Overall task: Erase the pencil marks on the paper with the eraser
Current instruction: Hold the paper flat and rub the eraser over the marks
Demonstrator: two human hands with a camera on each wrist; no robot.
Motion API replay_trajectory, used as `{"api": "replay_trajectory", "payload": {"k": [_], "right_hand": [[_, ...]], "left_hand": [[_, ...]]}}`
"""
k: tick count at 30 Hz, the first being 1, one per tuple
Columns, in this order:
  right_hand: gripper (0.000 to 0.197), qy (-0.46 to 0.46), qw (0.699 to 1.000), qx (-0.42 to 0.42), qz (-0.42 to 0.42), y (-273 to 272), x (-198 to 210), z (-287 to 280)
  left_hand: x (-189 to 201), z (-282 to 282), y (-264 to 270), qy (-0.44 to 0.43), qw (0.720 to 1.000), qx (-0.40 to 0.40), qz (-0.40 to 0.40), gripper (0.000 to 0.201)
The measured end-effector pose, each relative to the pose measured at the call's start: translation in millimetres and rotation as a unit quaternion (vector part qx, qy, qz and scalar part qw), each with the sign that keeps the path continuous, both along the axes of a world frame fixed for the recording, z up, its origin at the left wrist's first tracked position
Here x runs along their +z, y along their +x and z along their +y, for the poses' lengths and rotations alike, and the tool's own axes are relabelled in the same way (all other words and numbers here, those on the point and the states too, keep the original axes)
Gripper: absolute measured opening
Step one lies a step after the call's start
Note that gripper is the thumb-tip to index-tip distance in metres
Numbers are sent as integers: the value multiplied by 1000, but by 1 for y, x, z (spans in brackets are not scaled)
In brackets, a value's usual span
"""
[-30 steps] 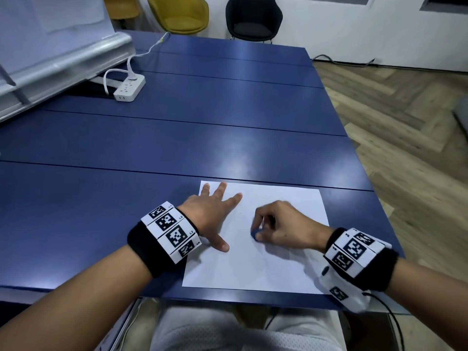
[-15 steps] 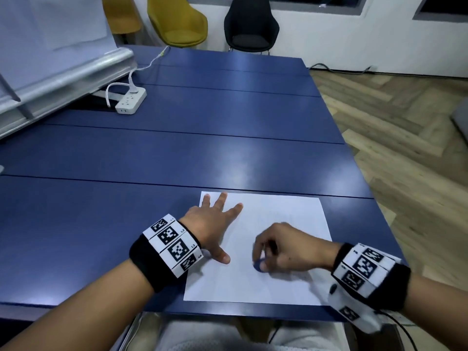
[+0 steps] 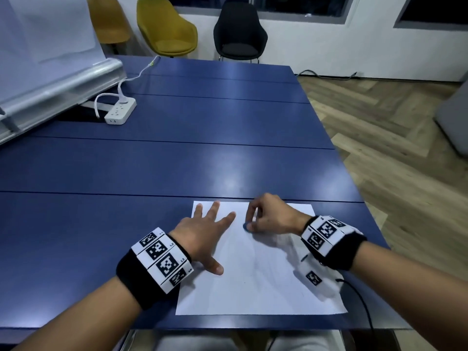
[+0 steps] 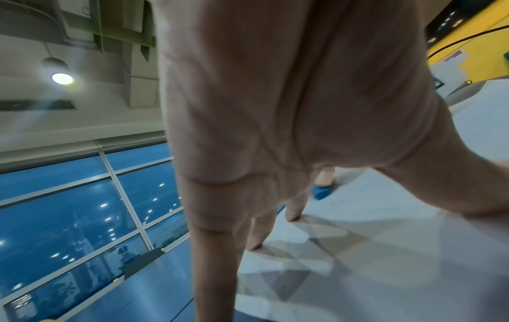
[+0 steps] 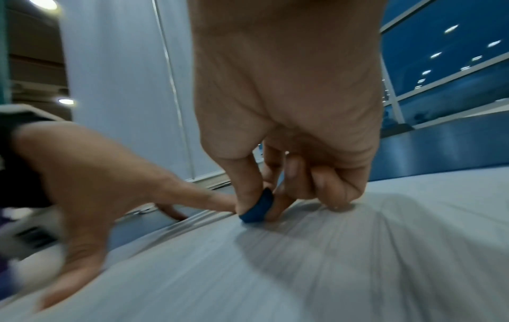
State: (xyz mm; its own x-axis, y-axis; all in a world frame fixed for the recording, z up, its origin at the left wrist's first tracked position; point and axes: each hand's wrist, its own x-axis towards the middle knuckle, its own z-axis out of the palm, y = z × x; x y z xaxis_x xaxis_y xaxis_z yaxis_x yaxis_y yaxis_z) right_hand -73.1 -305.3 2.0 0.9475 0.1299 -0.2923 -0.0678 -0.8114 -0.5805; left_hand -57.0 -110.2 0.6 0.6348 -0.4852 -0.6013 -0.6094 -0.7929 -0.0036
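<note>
A white sheet of paper (image 3: 260, 279) lies on the blue table near its front edge, with faint grey pencil marks (image 3: 253, 262) down its middle. My left hand (image 3: 202, 231) lies flat on the paper's left part, fingers spread and straight. My right hand (image 3: 268, 216) pinches a small blue eraser (image 3: 247, 227) between thumb and fingers and presses it on the paper's upper middle. In the right wrist view the eraser (image 5: 257, 210) touches the sheet (image 5: 303, 272) beside the left hand's fingertip. The left wrist view shows the eraser (image 4: 321, 191) beyond my spread left hand (image 4: 275, 196).
The blue table (image 3: 177, 160) stretches far ahead. A white power strip (image 3: 120, 112) with its cable lies at the back left beside a whiteboard tray (image 3: 58, 89). Yellow and black chairs (image 3: 238, 34) stand behind the table. Wooden floor lies to the right.
My right hand has slid the eraser up the sheet from its middle towards the far edge. The left hand stays pressed on the paper. The head view has tilted up.
</note>
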Motion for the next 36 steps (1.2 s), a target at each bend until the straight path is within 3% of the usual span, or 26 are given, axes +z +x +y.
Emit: {"api": "replay_trajectory", "payload": {"k": [3, 8, 12, 17, 22, 27, 32, 36], "right_hand": [[9, 19, 998, -55, -34, 6, -4, -1], [8, -9, 998, 54, 42, -12, -3, 1], [7, -17, 999, -36, -36, 9, -1, -1], [4, -26, 995, 81, 43, -7, 3, 5], [3, -17, 999, 4, -39, 9, 4, 0], [4, -10, 993, 107, 43, -5, 3, 2], [7, 4, 999, 42, -8, 6, -1, -5], [4, 7, 987, 145, 72, -19, -3, 2]], "left_hand": [[0, 0, 0, 4, 1000, 1, 2, 127], [-1, -1, -1, 3, 1000, 4, 0, 127], [0, -1, -1, 1, 1000, 4, 3, 127], [0, 0, -1, 2, 1000, 7, 0, 127], [-1, 0, 0, -1, 1000, 6, 3, 128], [-1, -1, 0, 1, 1000, 4, 0, 128], [-1, 0, 0, 1, 1000, 3, 2, 128], [-2, 0, 0, 3, 1000, 4, 4, 128]]}}
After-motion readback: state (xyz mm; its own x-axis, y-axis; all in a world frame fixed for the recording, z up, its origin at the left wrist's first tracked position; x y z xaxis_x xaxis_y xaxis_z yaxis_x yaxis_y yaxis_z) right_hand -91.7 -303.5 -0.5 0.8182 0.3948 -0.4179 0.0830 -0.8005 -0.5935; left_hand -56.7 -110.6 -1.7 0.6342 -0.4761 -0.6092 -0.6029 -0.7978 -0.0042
